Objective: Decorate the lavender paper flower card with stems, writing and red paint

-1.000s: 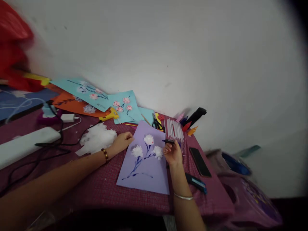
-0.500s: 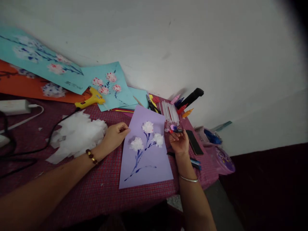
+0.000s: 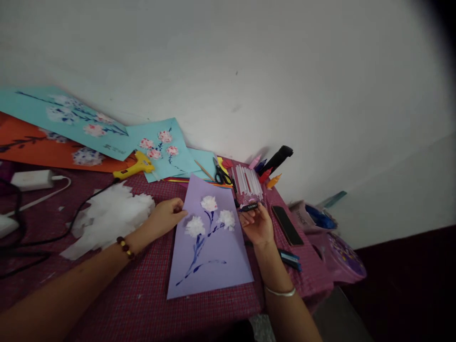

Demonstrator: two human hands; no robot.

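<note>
A purple sheet of paper [image 3: 228, 259] lies in front of me, with painted dark blue stems and three white paper flowers [image 3: 194, 226]. My left hand [image 3: 168, 216] is closed at its left edge, thumb and fingers on the paper. Beyond the sheet's right edge, my right hand [image 3: 259, 225] is palm up, its fingers closed on a black marker [image 3: 248, 207] with pale lettering. White plastic sticks [image 3: 248, 181] lie just behind that hand. A pile of white paper pieces [image 3: 110, 216] sits left of my left hand.
A yellow glue gun [image 3: 135, 166] with a black cord lies back left, near blue and orange flower pictures [image 3: 85, 118]. Black scissors [image 3: 221, 175] lie behind the sheet. On the right are a phone [image 3: 287, 225], a blue cutter [image 3: 290, 260] and paint tubes [image 3: 274, 181].
The view has tilted, so the table sits lower in it. The black marker in my right hand now lies more to the left and shows its lettering. My left hand stays at the sheet's edge.
</note>
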